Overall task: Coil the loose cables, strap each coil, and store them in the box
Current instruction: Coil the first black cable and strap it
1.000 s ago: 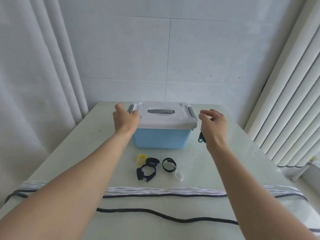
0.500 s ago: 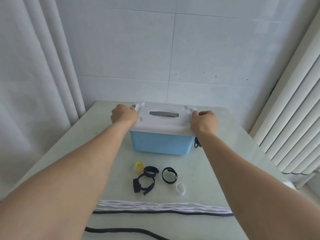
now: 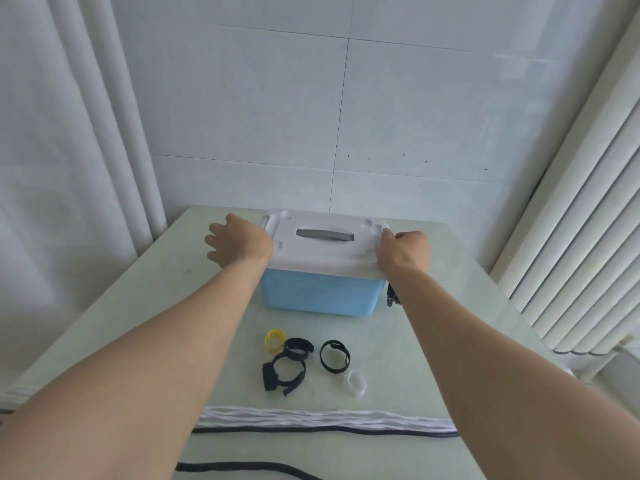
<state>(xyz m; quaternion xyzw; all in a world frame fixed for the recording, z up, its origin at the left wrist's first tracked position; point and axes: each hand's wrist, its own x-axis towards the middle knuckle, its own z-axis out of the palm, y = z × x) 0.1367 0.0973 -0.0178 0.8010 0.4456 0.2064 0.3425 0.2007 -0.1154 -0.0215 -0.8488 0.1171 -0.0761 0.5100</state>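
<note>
Both hands (image 3: pixel 239 242) (image 3: pixel 403 251) clasp the lidded box (image 3: pixel 318 296).

Left hand (image 3: pixel 239 244): fingers hidden beyond the pale-lidded blue plastic box (image 3: pixel 318 296).
Dark bundle (image 3: pixel 392 299), right of box: mostly behind the forearm, unidentifiable.
Black cable (image 3: pixel 242 467): cut off at bottom edge.

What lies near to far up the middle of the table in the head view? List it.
Black cable → bundle of white cables → black loop straps → yellow loop strap → blue plastic box → its white lid.
</note>
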